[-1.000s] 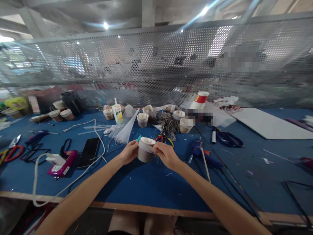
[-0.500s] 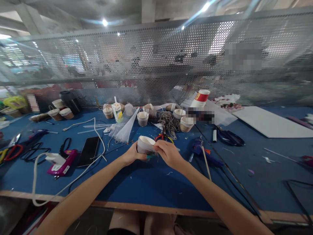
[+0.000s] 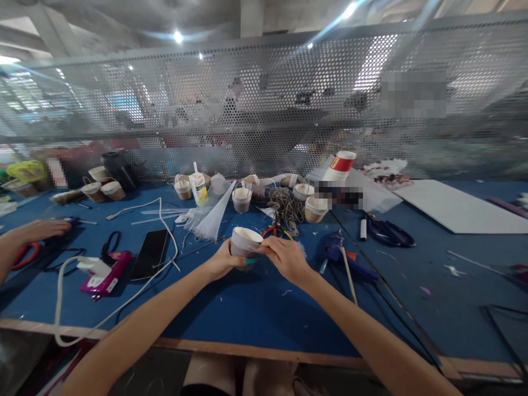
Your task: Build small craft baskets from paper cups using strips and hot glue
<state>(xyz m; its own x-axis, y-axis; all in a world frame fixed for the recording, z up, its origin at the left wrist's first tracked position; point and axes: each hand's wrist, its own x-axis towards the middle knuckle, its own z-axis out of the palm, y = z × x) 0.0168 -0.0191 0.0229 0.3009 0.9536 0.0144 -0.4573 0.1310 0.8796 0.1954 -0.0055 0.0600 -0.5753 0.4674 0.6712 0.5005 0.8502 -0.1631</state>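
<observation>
A paper cup [image 3: 244,242] with a white inside and a greyish wrapping is held over the blue table, tilted a little. My left hand [image 3: 225,260] is closed round its left side and lower part. Pinched at the cup's right side, my right hand [image 3: 284,256] grips thin translucent mesh [image 3: 261,250] that lies against the wall of the cup. Something small and green [image 3: 251,260] shows by my left fingertips; I cannot tell what it is. Behind the cup lie scissors with red and yellow handles [image 3: 277,231] and a heap of grey cord [image 3: 284,208].
A blue glue gun [image 3: 338,250] lies to the right, near dark-handled scissors [image 3: 390,231]. On the left are a phone [image 3: 150,254], a purple power strip [image 3: 108,272] and a white cable [image 3: 59,300]. Several small cups [image 3: 241,200] stand behind. Another person's hand [image 3: 45,228] is at far left.
Another person's hand has come in at the far left, over the blue tool there. My hands and the cup have hardly moved.
</observation>
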